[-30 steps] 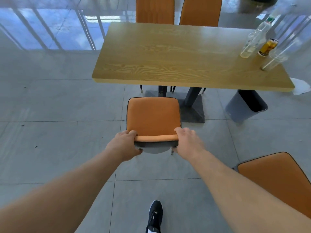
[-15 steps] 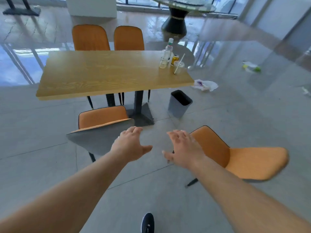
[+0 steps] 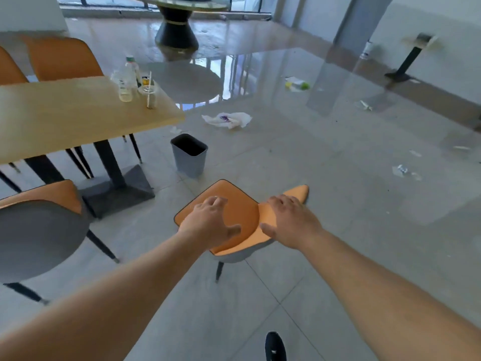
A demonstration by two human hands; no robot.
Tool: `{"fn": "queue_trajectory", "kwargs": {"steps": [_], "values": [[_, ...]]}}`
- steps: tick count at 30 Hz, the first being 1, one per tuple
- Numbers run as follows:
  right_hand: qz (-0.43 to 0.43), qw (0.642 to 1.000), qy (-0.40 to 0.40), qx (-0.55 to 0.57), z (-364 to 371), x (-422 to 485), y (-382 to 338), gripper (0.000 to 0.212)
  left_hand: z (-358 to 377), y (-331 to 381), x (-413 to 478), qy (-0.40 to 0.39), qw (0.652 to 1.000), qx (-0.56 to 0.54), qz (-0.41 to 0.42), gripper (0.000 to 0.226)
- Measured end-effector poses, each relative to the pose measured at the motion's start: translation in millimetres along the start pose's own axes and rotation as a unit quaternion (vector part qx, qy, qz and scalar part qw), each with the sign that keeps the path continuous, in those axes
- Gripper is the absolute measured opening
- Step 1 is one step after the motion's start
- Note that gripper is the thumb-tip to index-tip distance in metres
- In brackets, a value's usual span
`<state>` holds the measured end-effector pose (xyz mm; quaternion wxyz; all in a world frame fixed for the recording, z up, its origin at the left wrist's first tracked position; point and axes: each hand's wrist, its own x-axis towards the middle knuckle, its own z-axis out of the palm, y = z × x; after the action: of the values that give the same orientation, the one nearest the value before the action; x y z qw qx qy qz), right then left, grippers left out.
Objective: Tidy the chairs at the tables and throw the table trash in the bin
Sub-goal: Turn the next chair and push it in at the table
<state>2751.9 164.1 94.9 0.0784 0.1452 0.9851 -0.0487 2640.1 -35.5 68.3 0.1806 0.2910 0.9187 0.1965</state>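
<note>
Bottle [image 3: 128, 79] and cup [image 3: 149, 96] stand on the table [image 3: 65, 118]; bin [image 3: 189, 155] right of it, chair [image 3: 234, 214] nearer.

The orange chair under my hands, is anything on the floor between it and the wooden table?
The grey bin stands between the orange chair and the table's near corner; the floor leftward toward the table base looks bare.

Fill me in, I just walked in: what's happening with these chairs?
A person is tidying. Both hands, left and right, reach onto the backrest of an orange chair standing out on the floor, away from the wooden table. Neither hand has closed on it. A bottle and cup sit on the table; the grey bin stands beside it.
</note>
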Motion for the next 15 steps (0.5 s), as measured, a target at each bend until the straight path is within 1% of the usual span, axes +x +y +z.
{"fn": "queue_trajectory", "kwargs": {"steps": [4, 8, 10, 12, 13, 15], "values": [[-0.047, 0.998, -0.039, -0.005, 21, 49, 128, 0.074, 82, 81, 85, -0.036, 0.999, 0.003, -0.036, 0.099], [-0.096, 0.992, -0.084, -0.007, 48, 100, 220, 0.086, 153, 140, 147, -0.096, 0.992, -0.01, -0.081, 0.103], [-0.124, 0.985, -0.116, -0.04, 62, 124, 246, 0.093, 174, 156, 167, -0.125, 0.987, -0.01, -0.1, 0.102], [-0.141, 0.975, -0.144, -0.089, 77, 144, 259, 0.094, 187, 163, 182, -0.151, 0.982, -0.005, -0.117, 0.091], [-0.146, 0.972, -0.154, -0.104, 84, 153, 261, 0.091, 191, 163, 187, -0.16, 0.979, -0.003, -0.126, 0.083], [-0.157, 0.968, -0.164, -0.108, 96, 167, 257, 0.077, 195, 162, 194, -0.179, 0.973, 0.003, -0.144, 0.07]]}}
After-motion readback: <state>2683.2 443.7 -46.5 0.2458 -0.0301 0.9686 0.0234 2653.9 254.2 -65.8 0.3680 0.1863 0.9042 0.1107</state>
